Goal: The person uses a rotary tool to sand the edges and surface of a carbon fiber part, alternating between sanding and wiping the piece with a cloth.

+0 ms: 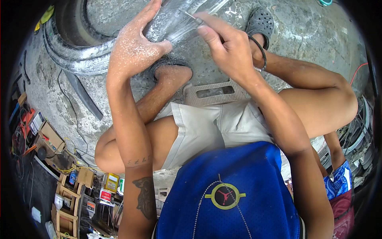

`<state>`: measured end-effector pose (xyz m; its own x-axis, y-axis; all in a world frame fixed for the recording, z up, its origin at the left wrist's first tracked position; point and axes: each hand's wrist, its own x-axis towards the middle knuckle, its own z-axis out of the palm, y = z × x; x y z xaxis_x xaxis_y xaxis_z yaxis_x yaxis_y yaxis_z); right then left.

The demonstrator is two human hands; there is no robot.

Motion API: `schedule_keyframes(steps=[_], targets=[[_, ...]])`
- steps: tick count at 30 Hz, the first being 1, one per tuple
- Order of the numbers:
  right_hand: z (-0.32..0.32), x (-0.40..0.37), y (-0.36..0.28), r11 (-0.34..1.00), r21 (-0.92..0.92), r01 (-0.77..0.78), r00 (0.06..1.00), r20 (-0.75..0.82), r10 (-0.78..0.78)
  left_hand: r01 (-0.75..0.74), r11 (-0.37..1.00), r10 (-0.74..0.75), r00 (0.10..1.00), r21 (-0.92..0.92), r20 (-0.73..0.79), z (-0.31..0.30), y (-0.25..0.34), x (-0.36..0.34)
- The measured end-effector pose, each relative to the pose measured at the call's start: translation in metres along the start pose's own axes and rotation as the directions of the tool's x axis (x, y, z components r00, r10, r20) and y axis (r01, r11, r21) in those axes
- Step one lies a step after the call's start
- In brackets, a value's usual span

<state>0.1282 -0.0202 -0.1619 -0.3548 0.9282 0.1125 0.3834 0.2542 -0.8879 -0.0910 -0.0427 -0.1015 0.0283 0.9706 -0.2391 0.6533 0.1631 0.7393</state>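
Observation:
My left hand (137,49) is dusted with white powder, its thumb spread away from the stretched fingers at the top edge. Beside its thumb lies a shiny grey, partly see-through piece (173,26) with faint lettering, streaked by motion and cut off by the upper edge. Between thumb and forefinger, my right hand (230,46) pinches a thin metal rod (192,16), whose tip points up and left over the shiny piece. A powdered black tyre (73,57) rests on the floor left of my left hand.
Between my legs stands a low plastic stool (215,92). A dark flat strip (85,95) lies on the concrete floor. Wooden boxes (65,217), cartons and cables crowd the lower left. Another person's arm (334,149) shows at the right, near coiled wires (360,127).

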Motion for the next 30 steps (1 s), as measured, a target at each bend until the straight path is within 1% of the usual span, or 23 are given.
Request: schedule_keyframes(steps=[1, 2, 3, 4, 6, 8, 10, 11, 12, 14, 15, 16, 17, 18, 20, 22, 23, 25, 26, 27, 28, 29, 30], targets=[[0.0, -0.001, -0.001, 1.0, -0.012, 0.006, 1.0, 0.009, -0.006, 0.028, 0.999, -0.027, 0.999, -0.042, 0.031, 0.0, -0.007, 0.003], [-0.001, -0.002, -0.002, 1.0, -0.023, 0.013, 1.0, 0.018, -0.013, 0.026, 0.999, -0.025, 0.999, -0.043, 0.03, 0.002, -0.013, 0.003], [-0.001, -0.001, -0.001, 1.0, -0.023, 0.015, 1.0, 0.018, -0.014, -0.005, 0.999, 0.005, 1.0, -0.041, 0.007, 0.005, -0.019, 0.003], [-0.001, 0.0, 0.0, 1.0, -0.013, 0.007, 1.0, 0.004, -0.007, -0.035, 0.999, 0.034, 0.999, -0.038, -0.016, 0.006, -0.02, 0.002], [0.0, -0.002, -0.001, 1.0, -0.001, -0.002, 1.0, -0.009, 0.002, -0.033, 0.999, 0.032, 0.999, -0.034, -0.016, 0.006, -0.021, 0.001], [0.0, -0.004, -0.004, 1.0, 0.017, -0.019, 0.999, 0.031, 0.019, -0.033, 0.999, 0.033, 0.999, -0.032, -0.014, 0.003, -0.011, 0.002], [0.0, -0.002, -0.001, 0.999, 0.031, -0.013, 1.0, 0.005, 0.013, 0.049, 0.999, -0.049, 0.999, -0.018, 0.019, -0.001, 0.0, 0.002], [0.001, -0.001, 0.0, 0.999, 0.047, -0.01, 1.0, -0.02, 0.011, 0.051, 0.999, -0.051, 0.999, -0.017, 0.018, -0.001, -0.001, 0.001], [0.002, -0.002, 0.001, 0.999, 0.048, -0.011, 1.0, -0.019, 0.012, 0.023, 0.999, -0.023, 1.0, -0.024, 0.009, -0.001, -0.004, 0.0], [0.004, -0.003, 0.0, 0.997, 0.017, 0.07, 0.998, 0.0, -0.07, -0.009, 0.999, 0.009, 1.0, -0.032, 0.0, 0.003, -0.011, 0.0], [0.002, -0.005, -0.001, 0.997, 0.013, 0.072, 0.997, -0.001, -0.072, -0.052, 0.998, 0.052, 0.999, -0.02, -0.016, 0.005, -0.019, 0.0], [-0.002, -0.006, -0.009, 1.0, -0.006, 0.0, 0.999, 0.051, 0.0, -0.093, 0.996, 0.092, 0.995, -0.005, -0.032, 0.006, -0.021, 0.002], [-0.003, -0.007, -0.013, 0.997, -0.027, -0.07, 0.992, 0.103, 0.072, -0.092, 0.996, 0.092, 0.995, -0.004, -0.034, 0.007, -0.024, 0.002], [-0.001, -0.006, -0.011, 0.997, -0.024, -0.07, 0.992, 0.105, 0.072, -0.076, 0.997, 0.075, 0.997, -0.018, -0.032, 0.007, -0.026, 0.001], [0.002, -0.004, -0.005, 0.999, 0.039, 0.01, 0.999, 0.031, -0.012, -0.058, 0.998, 0.057, 0.998, -0.033, -0.027, 0.005, -0.018, 0.001], [0.0, -0.008, -0.008, 1.0, 0.018, -0.025, 0.998, 0.063, 0.024, 0.023, 0.996, -0.02, 0.999, -0.083, 0.027, -0.001, -0.006, 0.001], [-0.001, -0.008, -0.01, 0.998, 0.0, -0.058, 0.994, 0.094, 0.057, 0.021, 0.996, -0.018, 1.0, -0.085, 0.026, 0.003, -0.004, -0.001], [-0.002, -0.006, -0.005, 0.998, 0.006, -0.055, 0.995, 0.086, 0.055, -0.159, 0.987, 0.162, 0.977, 0.034, -0.136, 0.012, -0.005, -0.008], [-0.002, -0.005, -0.004, 0.998, 0.011, -0.057, 0.996, 0.076, 0.056, -0.159, 0.987, 0.162, 0.977, 0.034, -0.137, 0.011, -0.011, -0.007], [0.0, -0.006, -0.004, 0.998, 0.006, -0.055, 0.996, 0.074, 0.054, -0.12, 0.993, 0.12, 0.991, 0.002, -0.067, 0.009, -0.02, -0.002], [0.002, -0.007, -0.006, 0.995, 0.079, -0.055, 0.998, 0.032, 0.052, -0.092, 0.995, 0.092, 0.996, -0.038, 0.0, 0.008, -0.027, 0.003], [-0.001, -0.005, -0.006, 0.991, 0.129, -0.038, 0.999, -0.012, 0.04, -0.08, 0.996, 0.081, 0.997, -0.045, 0.006, 0.007, -0.03, 0.002], [-0.002, -0.009, -0.012, 0.989, 0.125, -0.075, 0.997, 0.011, 0.074, -0.097, 0.993, 0.097, 0.995, -0.069, -0.002, 0.007, -0.03, 0.0]])
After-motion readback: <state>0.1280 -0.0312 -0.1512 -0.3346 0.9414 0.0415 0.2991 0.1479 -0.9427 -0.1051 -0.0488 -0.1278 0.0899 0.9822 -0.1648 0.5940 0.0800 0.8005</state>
